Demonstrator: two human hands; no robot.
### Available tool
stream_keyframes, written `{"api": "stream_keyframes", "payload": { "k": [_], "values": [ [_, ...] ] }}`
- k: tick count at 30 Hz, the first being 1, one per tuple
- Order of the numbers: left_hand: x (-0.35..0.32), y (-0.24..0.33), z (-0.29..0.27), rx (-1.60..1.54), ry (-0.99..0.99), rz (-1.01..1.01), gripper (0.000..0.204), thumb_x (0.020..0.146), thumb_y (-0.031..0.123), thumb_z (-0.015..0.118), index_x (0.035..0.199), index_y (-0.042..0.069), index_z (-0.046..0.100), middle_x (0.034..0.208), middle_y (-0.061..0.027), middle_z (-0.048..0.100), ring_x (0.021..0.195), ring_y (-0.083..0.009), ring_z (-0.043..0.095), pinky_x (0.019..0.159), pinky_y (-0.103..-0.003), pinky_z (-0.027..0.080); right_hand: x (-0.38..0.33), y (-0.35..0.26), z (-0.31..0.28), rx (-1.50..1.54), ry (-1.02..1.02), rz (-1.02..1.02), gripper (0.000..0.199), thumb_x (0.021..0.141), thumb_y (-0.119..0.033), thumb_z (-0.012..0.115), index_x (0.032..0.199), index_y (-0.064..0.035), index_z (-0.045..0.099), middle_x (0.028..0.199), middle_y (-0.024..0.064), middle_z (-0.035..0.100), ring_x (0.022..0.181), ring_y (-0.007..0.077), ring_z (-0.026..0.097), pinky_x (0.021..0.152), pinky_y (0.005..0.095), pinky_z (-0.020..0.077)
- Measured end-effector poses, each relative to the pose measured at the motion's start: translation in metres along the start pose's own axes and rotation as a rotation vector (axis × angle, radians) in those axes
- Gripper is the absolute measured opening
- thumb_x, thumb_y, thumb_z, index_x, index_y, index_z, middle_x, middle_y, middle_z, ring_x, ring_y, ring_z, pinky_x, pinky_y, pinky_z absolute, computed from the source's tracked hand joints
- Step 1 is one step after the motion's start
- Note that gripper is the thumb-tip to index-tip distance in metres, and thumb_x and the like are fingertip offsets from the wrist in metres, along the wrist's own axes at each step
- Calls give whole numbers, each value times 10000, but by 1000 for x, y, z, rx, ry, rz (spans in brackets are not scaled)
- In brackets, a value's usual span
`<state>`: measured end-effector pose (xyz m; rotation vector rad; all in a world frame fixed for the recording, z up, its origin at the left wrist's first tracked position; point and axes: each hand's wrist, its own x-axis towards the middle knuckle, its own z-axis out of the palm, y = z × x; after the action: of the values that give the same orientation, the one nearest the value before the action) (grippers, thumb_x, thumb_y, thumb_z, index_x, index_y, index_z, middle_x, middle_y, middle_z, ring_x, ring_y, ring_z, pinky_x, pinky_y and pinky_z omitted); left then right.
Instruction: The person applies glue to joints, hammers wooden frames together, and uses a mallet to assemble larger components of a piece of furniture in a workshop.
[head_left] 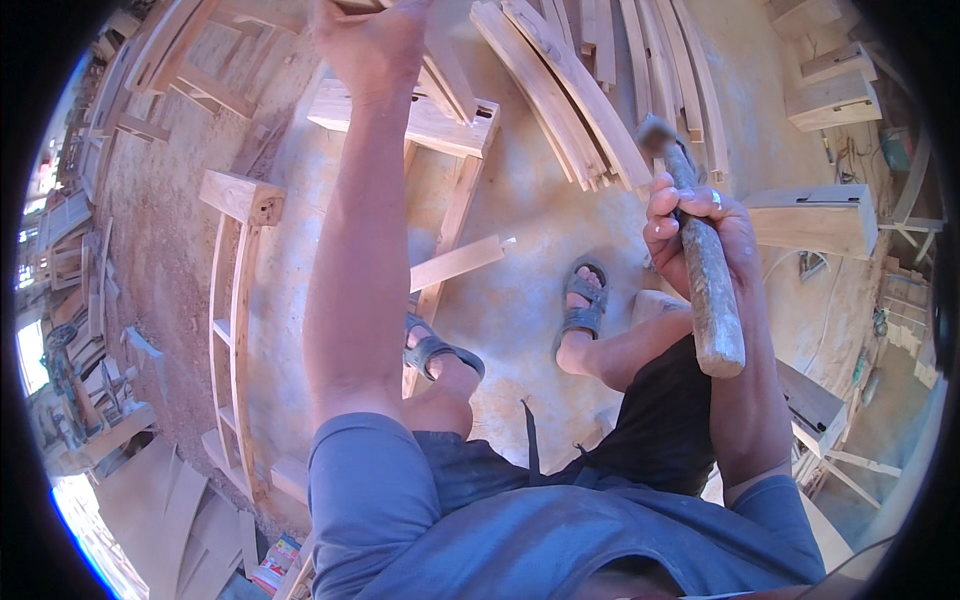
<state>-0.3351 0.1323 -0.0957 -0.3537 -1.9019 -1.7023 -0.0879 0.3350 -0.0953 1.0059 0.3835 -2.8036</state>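
Note:
My right hand is closed round the worn wooden handle of a hammer. Its dark metal head points up and away from me, a little blurred. Far off at the top edge, my left arm reaches out straight, and my left hand is closed on a pale wooden piece. Part of those fingers is cut off by the picture's edge. Below that hand lies a thick wooden beam with dark slots cut in it. A short wooden rail with a narrow tenon end lies between my feet.
Long, slightly curved wooden slats lie on the floor ahead. A ladder-like wooden frame stands at the left. Slotted wooden blocks are at the right. Thin sheets lean at lower left. My sandalled feet rest on the dusty floor.

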Motion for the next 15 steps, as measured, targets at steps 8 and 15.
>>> {"api": "stream_keyframes", "payload": {
  "k": [8,15],
  "values": [
    [-2,-2,-7,-229,-94,-120,358,751,40,773,1062,-1,601,881,-101,655,709,-208,642,657,-348,523,1,4,2,-44,2,36,245,772,60,549,1016,68,529,822,141,622,697,217,655,615,318,574],
    [-2,-13,-22,-189,-383,-172,395,702,20,815,1037,-43,616,973,-119,677,887,-171,640,799,-319,529,3,8,3,-82,80,26,232,776,58,543,1008,69,530,806,140,619,668,209,649,585,307,576]
  ]
}}
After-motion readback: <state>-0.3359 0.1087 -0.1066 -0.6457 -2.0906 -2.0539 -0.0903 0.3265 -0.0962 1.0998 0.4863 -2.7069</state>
